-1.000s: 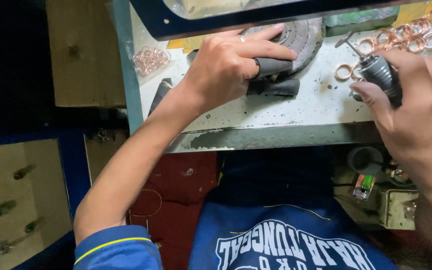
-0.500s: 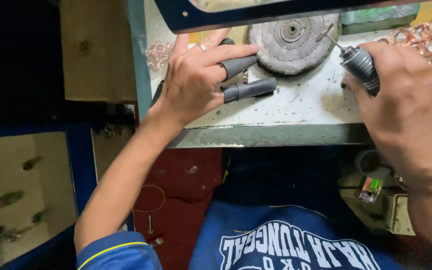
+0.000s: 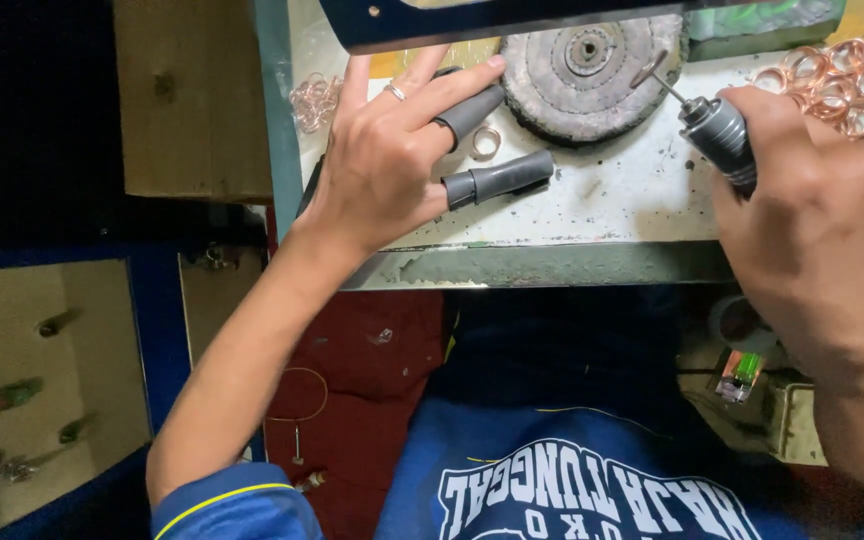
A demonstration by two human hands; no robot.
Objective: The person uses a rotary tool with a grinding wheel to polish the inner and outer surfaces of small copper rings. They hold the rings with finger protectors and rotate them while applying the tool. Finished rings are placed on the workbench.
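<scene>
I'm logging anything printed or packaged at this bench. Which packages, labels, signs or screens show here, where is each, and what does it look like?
Shirt print: bottom centre, on the person's blue shirt, white block lettering in an arc.
Small box: lower right under the bench edge, below the right hand, with a green and red patch on top; too blurred to tell more.
No signs or screens show.

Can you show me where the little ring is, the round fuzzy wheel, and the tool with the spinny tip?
small ring (image 3: 486, 142): head view, on its band, lying on the bench between two sleeved fingers.
round buffing wheel (image 3: 592, 75): head view, on its grey face beside the hub.
rotary tool (image 3: 717, 135): head view, on its metal collar.
</scene>
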